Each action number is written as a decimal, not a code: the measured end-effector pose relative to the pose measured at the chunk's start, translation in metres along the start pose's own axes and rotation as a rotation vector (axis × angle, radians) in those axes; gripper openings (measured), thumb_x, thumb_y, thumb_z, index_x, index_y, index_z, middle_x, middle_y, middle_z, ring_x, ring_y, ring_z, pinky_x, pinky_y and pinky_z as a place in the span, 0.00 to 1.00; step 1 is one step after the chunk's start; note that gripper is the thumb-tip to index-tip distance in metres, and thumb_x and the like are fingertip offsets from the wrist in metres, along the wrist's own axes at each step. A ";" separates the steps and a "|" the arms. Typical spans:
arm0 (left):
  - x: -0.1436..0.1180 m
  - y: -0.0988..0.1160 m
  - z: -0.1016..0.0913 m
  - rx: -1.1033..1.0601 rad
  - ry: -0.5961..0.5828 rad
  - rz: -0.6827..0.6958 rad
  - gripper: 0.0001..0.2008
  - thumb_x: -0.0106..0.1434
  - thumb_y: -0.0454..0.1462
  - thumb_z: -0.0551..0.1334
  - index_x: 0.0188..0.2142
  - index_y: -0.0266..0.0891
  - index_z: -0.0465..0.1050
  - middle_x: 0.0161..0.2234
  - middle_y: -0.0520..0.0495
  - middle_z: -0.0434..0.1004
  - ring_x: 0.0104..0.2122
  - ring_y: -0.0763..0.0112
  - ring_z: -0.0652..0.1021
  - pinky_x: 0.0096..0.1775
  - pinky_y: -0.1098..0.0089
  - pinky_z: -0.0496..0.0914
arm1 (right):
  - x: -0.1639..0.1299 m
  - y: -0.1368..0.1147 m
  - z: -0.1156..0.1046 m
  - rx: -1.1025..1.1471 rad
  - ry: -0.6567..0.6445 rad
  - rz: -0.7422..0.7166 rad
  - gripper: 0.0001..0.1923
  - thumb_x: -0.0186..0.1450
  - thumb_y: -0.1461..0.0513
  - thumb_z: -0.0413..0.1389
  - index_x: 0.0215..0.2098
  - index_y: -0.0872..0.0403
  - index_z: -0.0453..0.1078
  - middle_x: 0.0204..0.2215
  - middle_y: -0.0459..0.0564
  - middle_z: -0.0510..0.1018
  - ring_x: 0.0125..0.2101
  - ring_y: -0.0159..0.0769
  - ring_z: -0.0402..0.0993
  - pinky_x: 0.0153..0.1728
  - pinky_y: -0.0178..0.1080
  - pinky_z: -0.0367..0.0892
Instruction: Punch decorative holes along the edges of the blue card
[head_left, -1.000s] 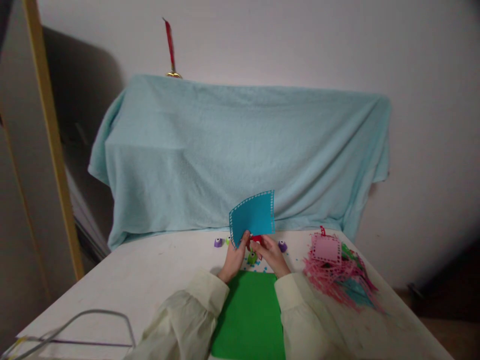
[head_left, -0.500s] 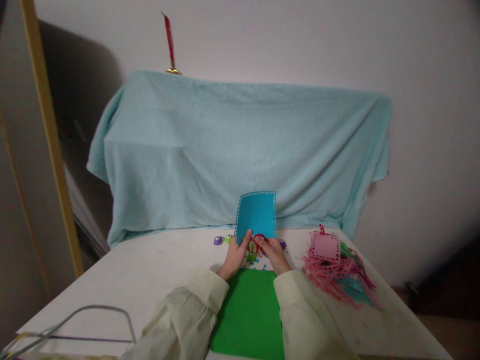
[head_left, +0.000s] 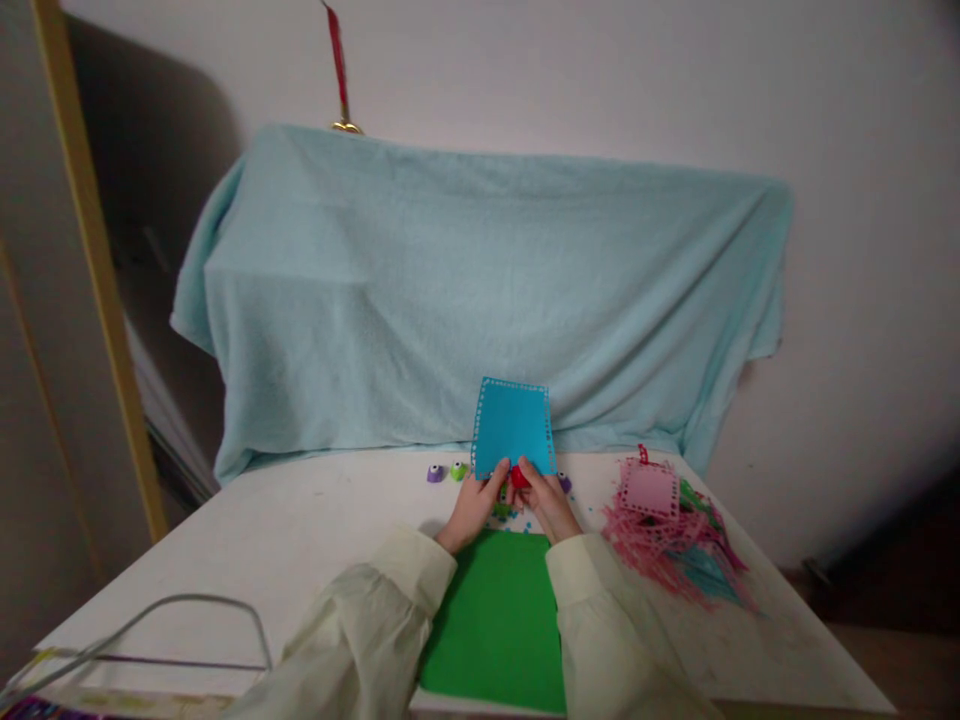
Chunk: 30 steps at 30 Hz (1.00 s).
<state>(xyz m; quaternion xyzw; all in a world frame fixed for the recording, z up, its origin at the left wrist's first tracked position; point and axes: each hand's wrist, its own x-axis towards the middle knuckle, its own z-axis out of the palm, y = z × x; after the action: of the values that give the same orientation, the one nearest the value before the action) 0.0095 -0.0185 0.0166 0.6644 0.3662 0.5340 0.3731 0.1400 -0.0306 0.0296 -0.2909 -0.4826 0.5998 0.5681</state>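
Both hands are meeting at the far middle of the white table (head_left: pixel 300 540), holding a blue sheet (head_left: pixel 514 425) upright by its bottom edge. The left hand (head_left: pixel 474 510) is pinching the sheet's lower left corner, thumb lying against the blue face. The right hand (head_left: pixel 547 503) is closing around a small red punch (head_left: pixel 519 477) that is sitting at the sheet's lower edge, between the two thumbs; whether the punch is biting the sheet is too small to tell. The sheet is showing a dotted border along its top and sides. A green sheet (head_left: pixel 499 620) is lying flat between the cream sleeves. A purple punch (head_left: pixel 435 474) and a green punch (head_left: pixel 457 470) are standing just left of the hands. A pile of pink scraps (head_left: pixel 667 535) is lying to the right. A pale blue cloth (head_left: pixel 480 290) is draping something behind the table.
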 end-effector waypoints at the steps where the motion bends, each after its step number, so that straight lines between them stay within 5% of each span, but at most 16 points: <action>1: 0.000 -0.001 0.000 -0.007 -0.006 -0.002 0.23 0.68 0.47 0.50 0.20 0.38 0.64 0.20 0.53 0.67 0.24 0.72 0.69 0.33 0.72 0.63 | 0.000 0.000 0.000 -0.002 0.000 0.003 0.16 0.61 0.49 0.57 0.34 0.53 0.66 0.19 0.45 0.74 0.18 0.32 0.68 0.17 0.32 0.55; 13: 0.000 0.000 -0.004 -0.060 -0.064 -0.039 0.25 0.67 0.49 0.50 0.20 0.37 0.67 0.19 0.51 0.69 0.23 0.70 0.70 0.34 0.71 0.65 | 0.000 0.003 -0.001 -0.046 0.017 0.021 0.17 0.61 0.48 0.56 0.31 0.54 0.66 0.19 0.47 0.75 0.17 0.32 0.68 0.17 0.34 0.56; 23: -0.003 0.013 0.003 -0.132 -0.071 -0.065 0.25 0.65 0.53 0.52 0.23 0.36 0.69 0.22 0.49 0.71 0.25 0.69 0.71 0.35 0.70 0.66 | -0.001 0.006 0.004 -0.070 0.189 -0.051 0.18 0.57 0.48 0.60 0.34 0.54 0.68 0.18 0.43 0.72 0.16 0.30 0.64 0.16 0.33 0.52; 30: -0.002 0.018 0.011 -0.281 -0.175 -0.124 0.21 0.60 0.53 0.60 0.32 0.34 0.71 0.29 0.46 0.73 0.31 0.67 0.72 0.35 0.70 0.65 | 0.001 0.014 -0.004 -0.204 0.239 -0.155 0.16 0.56 0.50 0.60 0.35 0.53 0.72 0.25 0.47 0.77 0.25 0.36 0.70 0.26 0.37 0.64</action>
<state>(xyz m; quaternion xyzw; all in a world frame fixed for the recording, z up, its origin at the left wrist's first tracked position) 0.0216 -0.0299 0.0298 0.6257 0.2946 0.4961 0.5250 0.1382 -0.0271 0.0158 -0.3783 -0.4908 0.4632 0.6335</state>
